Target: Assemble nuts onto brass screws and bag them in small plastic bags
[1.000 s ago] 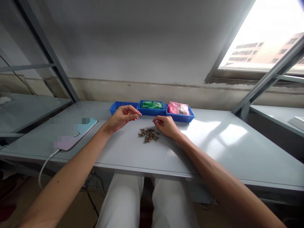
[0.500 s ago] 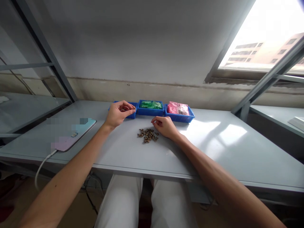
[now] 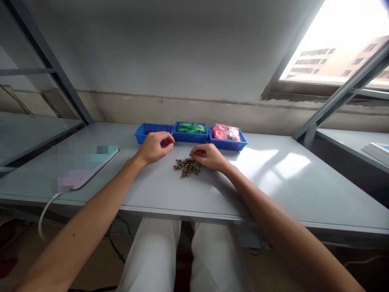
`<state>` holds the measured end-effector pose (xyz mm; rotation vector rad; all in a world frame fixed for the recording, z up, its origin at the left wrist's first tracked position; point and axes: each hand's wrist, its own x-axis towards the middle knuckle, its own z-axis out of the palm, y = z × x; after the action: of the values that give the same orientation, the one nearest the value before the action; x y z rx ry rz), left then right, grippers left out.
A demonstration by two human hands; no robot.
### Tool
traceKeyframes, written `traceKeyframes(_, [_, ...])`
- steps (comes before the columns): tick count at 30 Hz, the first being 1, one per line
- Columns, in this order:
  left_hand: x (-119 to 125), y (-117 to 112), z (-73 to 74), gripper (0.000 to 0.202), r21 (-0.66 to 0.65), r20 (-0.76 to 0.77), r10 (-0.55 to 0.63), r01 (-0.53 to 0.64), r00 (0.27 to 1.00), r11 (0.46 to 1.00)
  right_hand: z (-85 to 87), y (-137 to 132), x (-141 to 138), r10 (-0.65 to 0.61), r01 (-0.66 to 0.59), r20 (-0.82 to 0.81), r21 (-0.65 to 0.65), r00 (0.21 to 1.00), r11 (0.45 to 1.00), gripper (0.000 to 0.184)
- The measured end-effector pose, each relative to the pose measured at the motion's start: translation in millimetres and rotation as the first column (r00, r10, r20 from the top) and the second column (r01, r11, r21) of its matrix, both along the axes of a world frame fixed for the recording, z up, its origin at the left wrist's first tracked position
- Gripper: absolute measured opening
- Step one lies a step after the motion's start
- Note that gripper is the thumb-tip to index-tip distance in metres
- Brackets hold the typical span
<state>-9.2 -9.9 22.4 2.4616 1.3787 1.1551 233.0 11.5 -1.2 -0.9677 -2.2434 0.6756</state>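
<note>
A small heap of brass-coloured metal parts [image 3: 186, 166] lies on the grey table [image 3: 273, 182]. My right hand [image 3: 208, 156] rests just right of the heap, fingers pinched together at its top edge. My left hand [image 3: 154, 147] hovers left of the heap, in front of the left blue bin [image 3: 142, 134], with fingers curled inward. What either hand holds, if anything, is hidden. Behind the heap stand two more blue bins: the middle bin [image 3: 190, 139] holds green bags [image 3: 191, 127], and the right bin [image 3: 228, 145] holds pink bags [image 3: 226, 132].
A flat device [image 3: 91, 164] with a white cable [image 3: 45, 207] lies on the table at left. Grey metal frame posts rise at far left [image 3: 45, 56] and at right [image 3: 334, 101]. A wall runs close behind the bins. My legs are under the table's front edge.
My left hand carried a small brass part to the left bin, then drew back toward the heap. My right hand slid left onto the heap's edge. The view tilted slightly.
</note>
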Motion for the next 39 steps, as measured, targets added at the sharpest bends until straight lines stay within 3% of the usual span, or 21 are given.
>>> traceKeyframes(3, [4,-3,-5.9,0.014,-0.163,-0.147,-0.150,0.125,0.978,0.979,5.4,0,3,0.066,-0.062,0.072,-0.058,0.995,0.996,0.021])
traceKeyframes(7, [4,-2,-13.3,0.021,-0.292,-0.206,-0.239,0.173,0.949,0.941,9.4,0,6,0.119,-0.109,0.092,-0.113,0.989,0.988,0.023])
traceKeyframes(14, [8,-2,-16.6,0.019,-0.317,-0.202,-0.253,0.181,0.946,0.931,10.9,-1,6,0.112,-0.097,0.159,-0.101,0.981,0.990,0.020])
traceKeyframes(23, [11,-1,-18.8,0.013,-0.278,-0.153,-0.239,0.191,0.959,0.942,5.9,-1,3,0.027,-0.024,0.107,-0.027,0.994,0.999,0.015])
traceKeyframes(26, [11,0,-19.0,0.012,-0.276,-0.149,-0.237,0.190,0.960,0.942,6.1,1,3,-0.018,0.020,0.045,-0.036,0.999,0.999,0.013])
traceKeyframes(30, [10,1,-20.1,0.012,-0.286,-0.165,-0.222,0.168,0.961,0.943,10.0,-1,1,-0.063,0.036,-0.128,-0.201,0.990,0.979,0.012])
traceKeyframes(34, [9,2,-21.5,0.013,-0.291,-0.189,-0.221,0.160,0.957,0.943,14.6,-9,-4,-0.051,-0.087,-0.326,-0.396,0.944,0.914,0.011])
traceKeyframes(39, [9,3,-21.7,0.014,-0.308,-0.192,-0.229,0.163,0.954,0.937,14.8,-12,-9,-0.108,-0.177,-0.506,-0.483,0.856,0.858,0.013])
